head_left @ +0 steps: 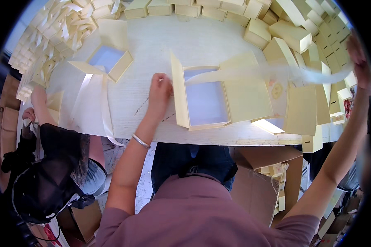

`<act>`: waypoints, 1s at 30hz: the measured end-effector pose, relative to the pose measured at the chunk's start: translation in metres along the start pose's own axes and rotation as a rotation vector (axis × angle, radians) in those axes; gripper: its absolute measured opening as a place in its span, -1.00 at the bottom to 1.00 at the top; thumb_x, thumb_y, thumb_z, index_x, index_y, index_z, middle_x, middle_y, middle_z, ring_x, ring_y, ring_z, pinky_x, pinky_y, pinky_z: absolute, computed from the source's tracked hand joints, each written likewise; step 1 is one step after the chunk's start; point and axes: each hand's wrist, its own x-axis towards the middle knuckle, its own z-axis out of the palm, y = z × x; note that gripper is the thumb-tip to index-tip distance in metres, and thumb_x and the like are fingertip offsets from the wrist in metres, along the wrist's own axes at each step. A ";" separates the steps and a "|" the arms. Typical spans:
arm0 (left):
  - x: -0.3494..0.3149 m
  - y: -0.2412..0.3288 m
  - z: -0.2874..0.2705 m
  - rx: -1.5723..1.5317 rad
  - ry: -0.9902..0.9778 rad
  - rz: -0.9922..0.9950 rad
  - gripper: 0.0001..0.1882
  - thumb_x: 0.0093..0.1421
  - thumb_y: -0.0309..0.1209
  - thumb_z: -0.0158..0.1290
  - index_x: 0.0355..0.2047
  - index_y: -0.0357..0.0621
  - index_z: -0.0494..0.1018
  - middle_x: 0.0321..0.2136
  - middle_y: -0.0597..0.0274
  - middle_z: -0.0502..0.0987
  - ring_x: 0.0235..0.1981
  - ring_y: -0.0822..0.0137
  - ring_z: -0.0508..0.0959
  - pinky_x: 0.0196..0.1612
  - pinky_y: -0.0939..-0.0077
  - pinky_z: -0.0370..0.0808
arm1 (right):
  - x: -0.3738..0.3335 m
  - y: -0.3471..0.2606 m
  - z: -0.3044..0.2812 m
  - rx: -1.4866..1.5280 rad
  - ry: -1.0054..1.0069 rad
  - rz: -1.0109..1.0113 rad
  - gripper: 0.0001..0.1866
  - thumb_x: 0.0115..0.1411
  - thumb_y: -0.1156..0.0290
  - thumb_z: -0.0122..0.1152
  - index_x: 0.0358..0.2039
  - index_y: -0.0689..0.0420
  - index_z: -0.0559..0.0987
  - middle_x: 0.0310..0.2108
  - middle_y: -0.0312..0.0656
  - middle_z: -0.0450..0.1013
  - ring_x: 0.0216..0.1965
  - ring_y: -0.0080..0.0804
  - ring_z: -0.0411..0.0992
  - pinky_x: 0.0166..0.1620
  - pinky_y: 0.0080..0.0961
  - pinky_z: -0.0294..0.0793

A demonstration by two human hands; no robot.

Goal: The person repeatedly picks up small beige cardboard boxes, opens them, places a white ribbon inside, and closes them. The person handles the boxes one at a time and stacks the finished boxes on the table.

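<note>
In front of me a cream gift box [207, 120] stands open on the table, its flaps folded out and its inside pale lilac. A sheer white ribbon [243, 75] stretches from above the box's opening far to the right, blurred by motion. My right hand [360, 66], raised at the far right edge and smeared, grips the ribbon's end. Beside the box's left flap is my left hand [160, 88], with a bangle on its wrist. Its fingers are curled closed, and whatever they may hold is hidden.
Another open box [118, 68] with a trailing ribbon [105, 109] lies to the left. Stacked boxes [255, 33] line the back and right; ribboned ones [57, 35] pile at the left. A co-worker's hand [38, 98] is at left. A carton [257, 191] stands below the table.
</note>
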 end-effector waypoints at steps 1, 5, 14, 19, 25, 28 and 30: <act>-0.012 0.008 0.016 0.519 0.002 0.386 -0.86 0.19 -0.36 -0.16 -0.34 -0.17 0.25 -0.57 0.27 0.37 -0.53 0.37 0.37 -0.44 0.52 0.32 | -0.001 0.011 0.017 -0.085 -0.053 0.052 -0.69 0.18 0.24 -0.16 -0.27 0.25 0.39 -0.66 -0.36 0.16 -0.64 -0.70 0.10 -0.58 -0.77 0.06; -0.033 0.011 -0.008 0.459 0.052 0.239 -0.86 0.20 -0.39 -0.18 -0.27 -0.15 0.25 -0.63 0.35 0.29 -0.58 0.53 0.30 -0.46 0.61 0.32 | 0.004 0.088 0.206 -0.210 -0.546 0.276 -0.76 0.06 0.47 -0.12 -0.29 0.29 0.45 -0.66 -0.26 0.33 -0.61 -0.56 0.30 -0.48 -0.63 0.33; -0.076 0.040 -0.019 0.258 -0.101 0.127 -0.82 0.17 -0.48 -0.16 -0.19 -0.20 0.23 -0.40 0.28 0.32 -0.51 0.59 0.29 -0.39 0.72 0.32 | -0.003 0.157 0.231 -0.787 -0.598 0.274 -0.82 0.11 0.49 -0.10 -0.36 0.28 0.46 -0.56 -0.16 0.43 -0.57 -0.29 0.33 -0.40 -0.40 0.33; -0.088 0.039 -0.013 0.447 -0.076 0.335 -0.73 0.16 -0.43 -0.12 -0.13 -0.25 0.24 -0.30 0.25 0.33 -0.40 0.52 0.30 -0.30 0.66 0.29 | 0.006 0.146 0.217 -0.512 -0.369 0.227 -0.85 0.12 0.51 -0.11 -0.42 0.30 0.43 -0.62 -0.20 0.38 -0.66 -0.50 0.26 -0.52 -0.59 0.29; -0.081 0.105 0.011 0.296 -0.145 0.558 -0.55 0.03 -0.35 0.08 -0.11 -0.29 0.25 -0.33 0.24 0.32 -0.45 0.47 0.36 -0.42 0.63 0.29 | -0.002 0.113 0.209 -0.370 -0.223 0.221 -0.86 0.14 0.52 -0.11 -0.41 0.29 0.43 -0.63 -0.27 0.35 -0.68 -0.64 0.21 -0.58 -0.71 0.23; -0.073 0.118 0.040 0.799 -0.073 0.697 -0.68 -0.04 -0.46 0.11 -0.25 -0.28 0.37 -0.45 0.21 0.37 -0.56 0.42 0.39 -0.54 0.61 0.29 | -0.004 0.109 0.208 -0.329 -0.251 0.166 -0.86 0.15 0.52 -0.10 -0.39 0.29 0.43 -0.63 -0.29 0.35 -0.66 -0.68 0.21 -0.56 -0.73 0.24; -0.065 0.114 0.042 0.913 -0.122 0.737 -0.80 -0.09 -0.54 0.10 -0.38 -0.28 0.44 -0.53 0.19 0.39 -0.61 0.38 0.40 -0.58 0.60 0.29 | -0.006 0.104 0.207 -0.283 -0.257 0.224 -0.89 0.11 0.54 -0.05 -0.39 0.29 0.44 -0.62 -0.26 0.37 -0.65 -0.59 0.25 -0.54 -0.69 0.28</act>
